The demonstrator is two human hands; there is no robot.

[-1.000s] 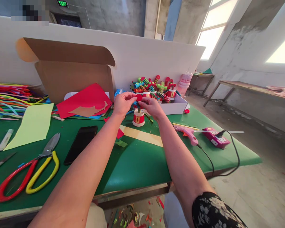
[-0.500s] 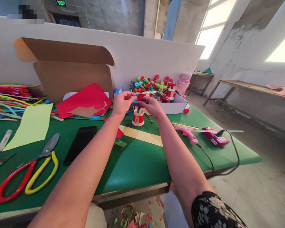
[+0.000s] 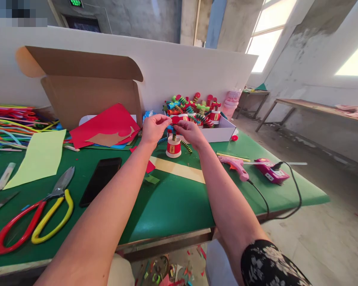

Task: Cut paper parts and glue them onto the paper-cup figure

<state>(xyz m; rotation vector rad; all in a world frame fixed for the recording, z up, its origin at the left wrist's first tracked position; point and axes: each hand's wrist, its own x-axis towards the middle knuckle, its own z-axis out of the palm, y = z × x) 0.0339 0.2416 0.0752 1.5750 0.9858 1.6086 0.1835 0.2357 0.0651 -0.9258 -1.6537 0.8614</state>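
A small figure with a red-and-white paper cup base (image 3: 173, 148) stands on the green table, with folded-paper spring limbs hanging at its sides. Above the cup, a red paper disc (image 3: 175, 119) is pinched between the fingertips of my left hand (image 3: 154, 129) and my right hand (image 3: 191, 133). The blue top of the figure lies just under the fingers and is partly hidden by them. Both hands are closed, thumbs against forefingers. Behind them, similar colourful figures (image 3: 193, 105) fill a white box (image 3: 219, 135).
To the right lie a pink glue gun (image 3: 235, 167) and a purple power socket (image 3: 271, 171) with a cord. Large scissors (image 3: 58, 192), a black phone (image 3: 100, 180) and red paper (image 3: 107, 125) are to the left. A tan paper strip (image 3: 179, 170) lies in front.
The red paper disc has tipped up so more of its round face shows. Both hands stay at nearly the same spot above the cup.
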